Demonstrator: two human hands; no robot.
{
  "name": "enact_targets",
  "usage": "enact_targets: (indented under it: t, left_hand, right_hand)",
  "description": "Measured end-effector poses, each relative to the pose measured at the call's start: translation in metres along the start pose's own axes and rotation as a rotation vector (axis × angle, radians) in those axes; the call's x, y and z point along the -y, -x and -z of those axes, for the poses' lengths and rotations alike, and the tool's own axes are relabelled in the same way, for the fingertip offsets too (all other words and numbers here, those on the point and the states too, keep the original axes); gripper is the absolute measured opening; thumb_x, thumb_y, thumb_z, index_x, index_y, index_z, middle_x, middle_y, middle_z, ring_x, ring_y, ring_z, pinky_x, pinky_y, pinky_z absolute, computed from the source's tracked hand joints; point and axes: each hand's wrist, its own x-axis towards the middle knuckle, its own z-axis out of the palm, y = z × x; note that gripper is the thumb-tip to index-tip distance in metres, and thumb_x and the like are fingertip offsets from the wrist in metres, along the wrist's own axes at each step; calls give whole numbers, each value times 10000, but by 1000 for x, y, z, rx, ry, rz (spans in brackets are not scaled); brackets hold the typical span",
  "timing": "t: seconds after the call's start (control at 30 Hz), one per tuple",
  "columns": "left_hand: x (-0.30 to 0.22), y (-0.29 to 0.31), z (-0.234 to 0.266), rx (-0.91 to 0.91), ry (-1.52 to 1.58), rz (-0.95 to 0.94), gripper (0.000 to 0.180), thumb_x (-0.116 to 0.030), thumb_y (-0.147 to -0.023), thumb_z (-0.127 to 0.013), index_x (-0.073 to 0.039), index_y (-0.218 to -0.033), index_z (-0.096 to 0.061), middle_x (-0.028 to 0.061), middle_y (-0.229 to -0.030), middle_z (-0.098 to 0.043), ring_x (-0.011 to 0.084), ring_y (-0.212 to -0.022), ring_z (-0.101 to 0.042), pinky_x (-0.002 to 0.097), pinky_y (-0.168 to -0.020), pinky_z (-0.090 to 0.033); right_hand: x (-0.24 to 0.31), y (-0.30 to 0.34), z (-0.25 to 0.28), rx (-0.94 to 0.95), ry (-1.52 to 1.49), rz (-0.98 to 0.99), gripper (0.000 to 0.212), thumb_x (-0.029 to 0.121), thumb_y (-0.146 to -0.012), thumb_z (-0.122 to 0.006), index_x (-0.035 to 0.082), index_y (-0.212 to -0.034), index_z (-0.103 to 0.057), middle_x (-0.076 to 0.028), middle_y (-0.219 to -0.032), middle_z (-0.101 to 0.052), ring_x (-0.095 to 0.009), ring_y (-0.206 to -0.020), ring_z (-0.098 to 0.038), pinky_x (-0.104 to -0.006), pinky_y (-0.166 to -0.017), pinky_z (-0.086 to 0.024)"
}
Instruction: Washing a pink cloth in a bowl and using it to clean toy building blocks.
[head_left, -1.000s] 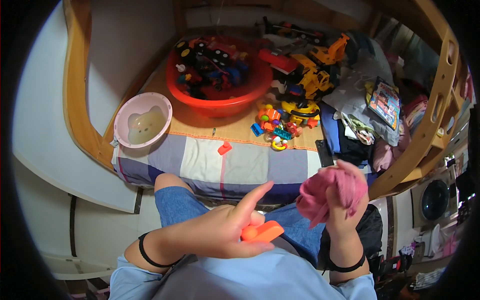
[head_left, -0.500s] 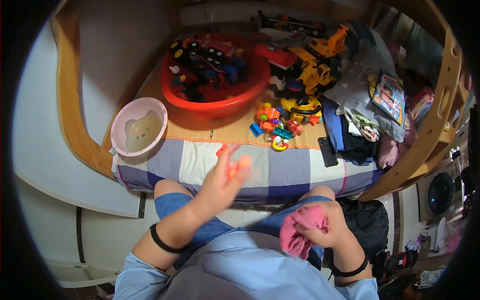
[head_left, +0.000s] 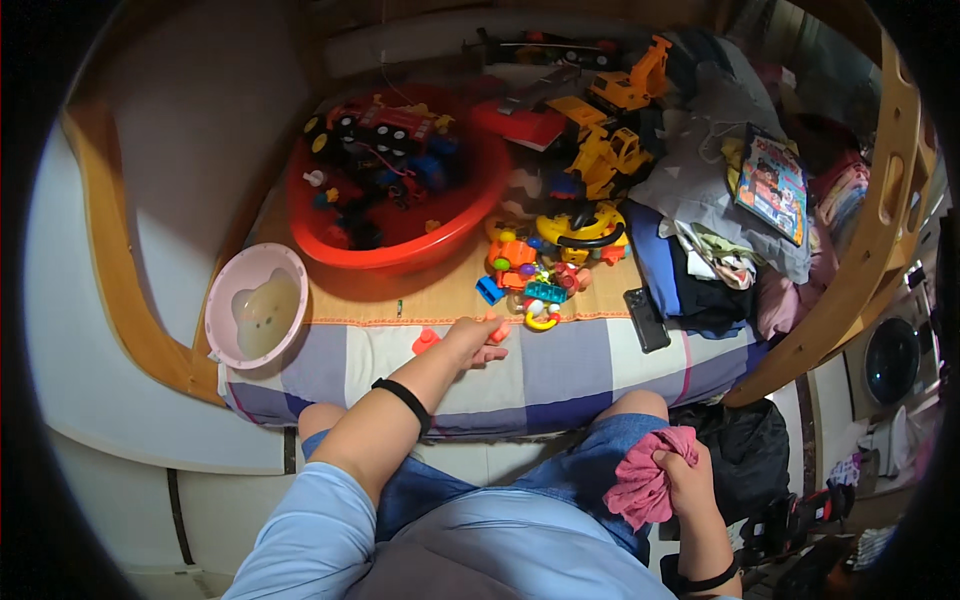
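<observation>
My left hand [head_left: 474, 343] reaches out over the front of the checked bedding. A small orange toy piece [head_left: 498, 328] is at its fingertips, pinched as far as I can see; its exact kind is unclear. Just left of that hand an orange-red toy piece [head_left: 426, 341] lies on the bedding. Over my right thigh, my right hand [head_left: 690, 477] is closed round a crumpled pink cloth [head_left: 645, 480]. Beyond the left hand sits a heap of small colourful toys [head_left: 520, 262], with a yellow and black toy steering wheel [head_left: 582, 236] behind it.
A red basin [head_left: 375, 258] full of toys stands on the mat, with a pink basin [head_left: 222, 318] of cloudy water at left. Yellow toy diggers [head_left: 608, 160] are behind. A black phone [head_left: 647, 320], folded clothes [head_left: 700, 290] and a book [head_left: 775, 190] lie right, beside the wooden bed rail [head_left: 850, 270].
My left hand has moved forward and right with the orange toy piece, down close to the bedding. My right hand has shifted slightly right, still gripping the pink cloth. The view has shifted too.
</observation>
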Motion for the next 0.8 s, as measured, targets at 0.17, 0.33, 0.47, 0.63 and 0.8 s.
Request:
enact_targets:
  t: [0.17,0.33,0.47,0.63,0.8]
  left_hand:
    - [4,-9,1,-160,28,-21,321,-248,-1005,-595,41,-1142,-610,143,-866,-682,285,-798,-767,320,-486,-545]
    - [22,41,62,-337,-138,-342,365,-181,-960,-614,37,-1250,-567,152,-880,-673,295,-801,-754,368,-539,-557]
    - [36,62,94,-703,-808,-548,575,-286,-882,-740,17,-1330,-545,250,-1103,-642,392,-1046,-686,439,-840,-570]
    - [45,64,95,-591,-950,-357,701,-408,-823,-809,-6,-1350,-581,281,-1280,-565,428,-1130,-643,467,-946,-544]
    - [50,71,96,-639,-855,-417,517,-350,-887,-759,-26,-1271,-636,230,-1149,-645,370,-1068,-674,445,-911,-553]
  right_hand:
    - [1,-8,5,-45,-31,-51,198,61,-822,-659,-3,-1009,-672,-12,-914,-667,-111,-819,-619,-267,-786,-503]
    - [-8,-21,7,-83,-190,-45,227,64,-862,-649,-25,-1070,-672,-42,-970,-692,-137,-859,-651,-295,-815,-519]
    - [-9,-28,5,-79,-289,-69,253,69,-872,-642,-25,-1106,-664,-50,-994,-691,-144,-867,-659,-300,-827,-524]
    - [-2,-15,-5,-81,-370,-48,253,76,-885,-635,-21,-1118,-656,-59,-1003,-693,-151,-863,-669,-301,-813,-536]
    - [5,7,-9,-51,-401,-13,257,94,-911,-631,-21,-1141,-646,-73,-1023,-698,-163,-892,-683,-307,-837,-549]
